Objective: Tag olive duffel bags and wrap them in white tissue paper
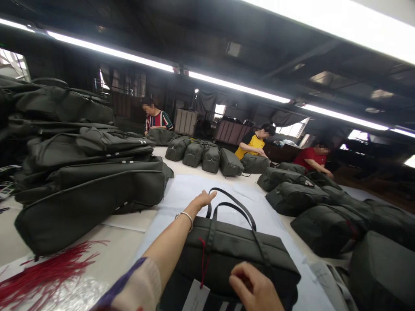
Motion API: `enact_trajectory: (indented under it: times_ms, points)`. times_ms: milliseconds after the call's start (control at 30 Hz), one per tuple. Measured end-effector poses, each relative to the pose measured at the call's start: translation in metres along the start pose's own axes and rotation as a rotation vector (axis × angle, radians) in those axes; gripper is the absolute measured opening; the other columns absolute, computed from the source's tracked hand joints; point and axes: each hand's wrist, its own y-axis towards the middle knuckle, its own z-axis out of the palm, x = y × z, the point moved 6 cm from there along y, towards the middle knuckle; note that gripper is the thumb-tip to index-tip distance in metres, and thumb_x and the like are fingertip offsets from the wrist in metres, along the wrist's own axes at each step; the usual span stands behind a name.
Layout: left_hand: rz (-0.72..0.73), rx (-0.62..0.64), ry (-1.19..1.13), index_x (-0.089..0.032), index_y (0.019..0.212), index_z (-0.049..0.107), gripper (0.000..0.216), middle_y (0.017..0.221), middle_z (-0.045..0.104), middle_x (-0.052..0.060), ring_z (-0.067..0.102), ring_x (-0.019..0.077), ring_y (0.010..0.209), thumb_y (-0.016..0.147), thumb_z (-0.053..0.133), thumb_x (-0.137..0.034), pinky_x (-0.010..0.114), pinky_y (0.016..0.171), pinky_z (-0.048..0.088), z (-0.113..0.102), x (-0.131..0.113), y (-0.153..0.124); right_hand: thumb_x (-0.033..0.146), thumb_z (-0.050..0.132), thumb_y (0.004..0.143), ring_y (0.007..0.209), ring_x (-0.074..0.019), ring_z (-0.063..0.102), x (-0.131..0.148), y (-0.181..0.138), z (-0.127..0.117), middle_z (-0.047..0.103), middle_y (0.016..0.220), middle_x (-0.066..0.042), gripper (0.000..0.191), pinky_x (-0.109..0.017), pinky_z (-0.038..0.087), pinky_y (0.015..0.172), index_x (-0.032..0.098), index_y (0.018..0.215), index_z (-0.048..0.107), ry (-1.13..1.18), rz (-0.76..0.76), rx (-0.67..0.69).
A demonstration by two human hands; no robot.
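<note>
Clock directions are taken from the middle of the central dark bag (231, 248); twelve is away from the wearer. At nine to ten o'clock, a heap of dark bags (97, 192) rests on the pale table (126, 237); red cords (55, 276) lie loose below it, at about eight. The left hand (202, 200) reaches to eleven o'clock, its fingers drawn together against the left side of the far handle (232, 196); whether they pinch the strap cannot be told. From this hand, the bag's body lies toward five. The central bag sits on a white sheet (181, 185), its long axis running roughly from half past nine to half past three, both handles upright. A white tag (196, 297) hangs at seven on a red string. The right hand (256, 285), at about five, is curled with thumb and forefinger bent toward one another; whether they meet or touch the fabric is unclear. It is nearer the body, the left nearer the handles. Further dark bags (327, 229) line the table's side at two to three.
</note>
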Motion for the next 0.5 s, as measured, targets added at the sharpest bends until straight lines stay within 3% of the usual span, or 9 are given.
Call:
enact_trajectory:
  times_ms: [100,167,233,333,400,433,500]
  points:
    - [0.057,0.094,-0.140,-0.010,0.119,0.058,0.070,0.103,0.070,0.016,0.068,0.0250,0.093,0.094,0.031,-0.070,0.045,0.087,0.051,0.018,-0.014,0.003,0.045,0.058,0.079,0.112,-0.0289,0.060,-0.002,0.026,-0.042,0.068,0.116,-0.007,0.036,-0.044,0.044,0.102,0.026,0.107,0.069,-0.014,-0.085,-0.296]
    - [0.171,0.136,-0.223,-0.010,0.116,0.058,0.084,0.099,0.071,0.016,0.068,0.0224,0.090,0.092,0.009,-0.073,0.038,0.085,0.052,0.021,-0.032,-0.010,0.049,0.063,0.075,0.111,-0.0306,0.061,-0.016,0.039,-0.056,0.067,0.118,-0.009,0.043,-0.047,0.045,0.103,0.023,0.110,0.066,0.125,-0.015,-0.381]
    - [0.275,0.207,-0.269,-0.010,0.107,0.063,0.092,0.095,0.072,0.014,0.068,0.0209,0.090,0.090,-0.002,-0.073,0.033,0.086,0.051,0.019,-0.048,-0.034,0.052,0.070,0.071,0.104,-0.0310,0.065,-0.030,0.045,-0.066,0.068,0.111,-0.011,0.054,-0.046,0.053,0.092,0.021,0.114,0.059,0.378,0.091,-0.444]
    - [0.379,0.513,-0.131,-0.013,0.088,0.071,0.083,0.084,0.073,0.010,0.068,0.0207,0.084,0.095,0.010,-0.069,0.031,0.085,0.050,0.024,-0.058,-0.087,0.051,0.077,0.069,0.099,-0.0288,0.068,-0.036,0.041,-0.082,0.068,0.107,-0.008,0.064,-0.040,0.059,0.078,0.023,0.120,0.050,0.884,0.188,-0.506]
    - [0.504,0.670,0.173,-0.017,0.087,0.073,0.057,0.085,0.073,0.006,0.067,0.0195,0.083,0.098,0.034,-0.058,0.029,0.082,0.049,0.031,-0.050,-0.126,0.047,0.076,0.072,0.100,-0.0265,0.068,-0.031,0.033,-0.086,0.068,0.108,-0.008,0.059,-0.039,0.059,0.079,0.023,0.119,0.049,1.207,0.234,-0.449]
    - [0.607,0.687,0.367,-0.020,0.088,0.072,0.042,0.087,0.072,0.004,0.065,0.0196,0.085,0.096,0.046,-0.051,0.030,0.083,0.048,0.035,-0.043,-0.143,0.046,0.075,0.074,0.100,-0.0253,0.068,-0.029,0.027,-0.086,0.068,0.109,-0.008,0.056,-0.038,0.059,0.080,0.023,0.118,0.050,1.321,0.255,-0.405]
    - [0.827,0.602,0.704,-0.023,0.087,0.070,0.017,0.089,0.070,0.003,0.062,0.0210,0.091,0.088,0.064,-0.039,0.033,0.087,0.045,0.041,-0.027,-0.169,0.046,0.075,0.075,0.095,-0.0228,0.068,-0.028,0.012,-0.079,0.067,0.112,-0.008,0.056,-0.036,0.059,0.078,0.023,0.120,0.049,1.383,0.298,-0.330]
